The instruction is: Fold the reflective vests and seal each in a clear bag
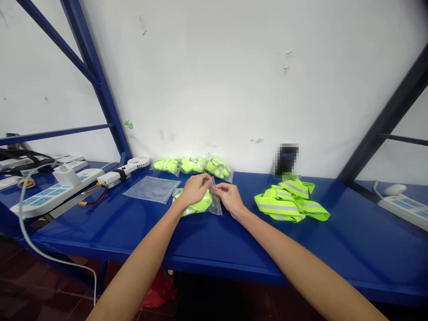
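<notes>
A clear plastic bag (216,206) holding a folded neon-yellow reflective strap (199,206) lies on the blue table in front of me. My left hand (195,189) rests over the bag, its fingers pinching the bag's open-end edge. From the other side my right hand (230,196) pinches the same edge, close to the left fingertips. Part of the bag is hidden under the left hand. To the left lies a flat clear bag (152,189). A loose heap of neon-yellow reflective straps (289,200) sits to the right of my right hand.
Along the wall lie several filled bags of yellow straps (192,165). At the left are a white handheld fan (138,162), a battery-like white pack with wires (115,176) and a power strip (56,191). Another power strip (406,207) stands at far right. Blue frame posts (95,80) rise at the side.
</notes>
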A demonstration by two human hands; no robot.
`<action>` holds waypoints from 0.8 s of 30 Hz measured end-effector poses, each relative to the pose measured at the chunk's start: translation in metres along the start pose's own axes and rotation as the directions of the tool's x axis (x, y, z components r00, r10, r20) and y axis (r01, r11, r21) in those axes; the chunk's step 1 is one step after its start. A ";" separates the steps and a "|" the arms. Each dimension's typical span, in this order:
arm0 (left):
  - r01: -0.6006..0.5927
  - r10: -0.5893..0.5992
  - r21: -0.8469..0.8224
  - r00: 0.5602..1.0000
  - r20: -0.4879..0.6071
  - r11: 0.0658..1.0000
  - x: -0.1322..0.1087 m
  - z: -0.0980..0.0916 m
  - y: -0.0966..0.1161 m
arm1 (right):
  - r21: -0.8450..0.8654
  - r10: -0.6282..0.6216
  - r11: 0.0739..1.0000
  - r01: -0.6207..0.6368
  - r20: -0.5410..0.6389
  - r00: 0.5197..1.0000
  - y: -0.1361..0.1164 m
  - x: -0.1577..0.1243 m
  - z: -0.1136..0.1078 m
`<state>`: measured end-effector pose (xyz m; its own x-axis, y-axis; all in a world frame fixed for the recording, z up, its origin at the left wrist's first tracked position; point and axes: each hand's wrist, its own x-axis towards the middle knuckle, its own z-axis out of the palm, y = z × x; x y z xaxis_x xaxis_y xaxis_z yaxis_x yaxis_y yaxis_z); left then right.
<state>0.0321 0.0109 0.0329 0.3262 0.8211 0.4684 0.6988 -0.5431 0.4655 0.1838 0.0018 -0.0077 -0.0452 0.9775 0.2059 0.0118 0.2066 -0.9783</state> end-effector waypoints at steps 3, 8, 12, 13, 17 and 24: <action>0.004 -0.004 0.006 1.000 0.006 1.000 0.000 0.000 0.001 | 0.027 0.005 1.000 -0.005 0.000 1.000 0.000 0.000 0.000; -0.004 0.004 0.008 1.000 -0.024 1.000 -0.003 0.000 0.004 | 0.092 -0.031 0.995 0.029 0.022 0.999 0.003 0.001 0.000; -0.006 0.006 -0.001 1.000 -0.017 1.000 -0.003 0.001 0.004 | 0.042 -0.079 0.996 0.076 0.070 0.994 0.008 0.004 0.000; -0.007 0.007 -0.002 1.000 -0.008 1.000 -0.003 0.001 0.004 | 0.023 -0.087 0.996 0.086 0.075 0.993 0.009 0.005 0.000; -0.018 0.018 -0.004 0.999 0.034 1.000 -0.001 0.001 0.002 | -0.064 -0.128 0.989 0.132 0.064 0.990 0.008 0.004 0.000; 0.026 -0.026 -0.015 0.999 -0.025 1.000 -0.002 0.003 -0.004 | -0.196 -0.099 0.975 0.108 0.056 0.994 -0.001 -0.003 -0.002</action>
<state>0.0308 0.0120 0.0284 0.2918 0.8305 0.4744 0.6972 -0.5243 0.4890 0.1857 -0.0012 -0.0071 -0.1018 0.9484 0.3003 0.2028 0.3153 -0.9271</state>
